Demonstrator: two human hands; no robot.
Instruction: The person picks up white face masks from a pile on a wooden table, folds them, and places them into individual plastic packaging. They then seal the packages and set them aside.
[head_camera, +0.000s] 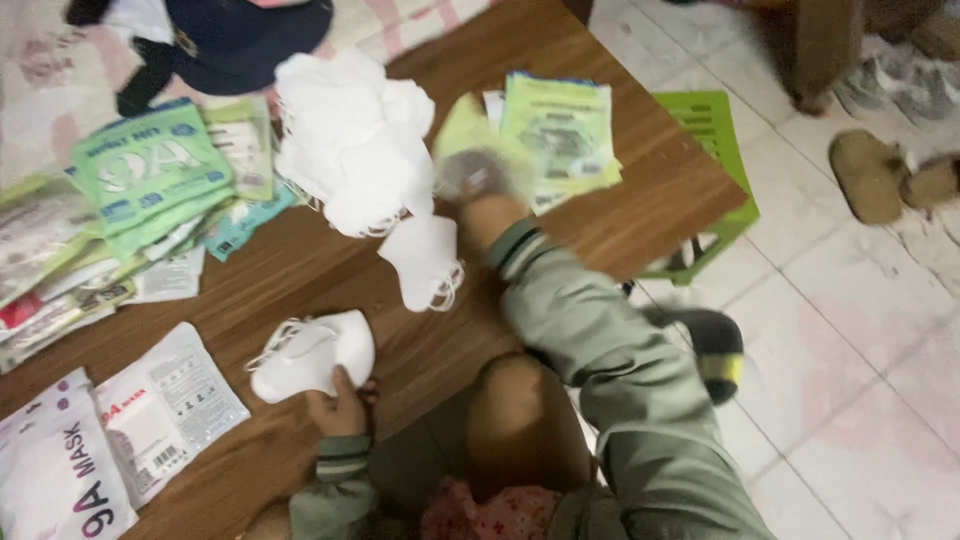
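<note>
A small stack of white face masks (312, 358) was held at its near edge by the left hand (338, 405), fingers curled around it in a pinch, the stack resting on the table (660, 215) just ahead of that hand. The right hand (478, 178) was stretched well forward and blurred by motion; it appeared closed on a pale green packet (470, 130), though the grip could not be told for certain. For the step in hand to be done well, it was judged that one packet alone should be lifted from the pile of green packets (562, 130) just right of the right hand, while the held stack should be kept squared so that its ear loops were not snagged. A single white mask (425, 260) lay between the two hands, and a loose heap of white masks (345, 140) was piled just left of the right hand. Stacked green and teal packets (150, 170) were spread far to the left, and white printed pouches (160, 410) lay left of the left hand. The table was of dark wood-grain; a green plastic stool (715, 130) stood past its right edge on a pale tiled floor (850, 380), where slippers (885, 175) were left.
</note>
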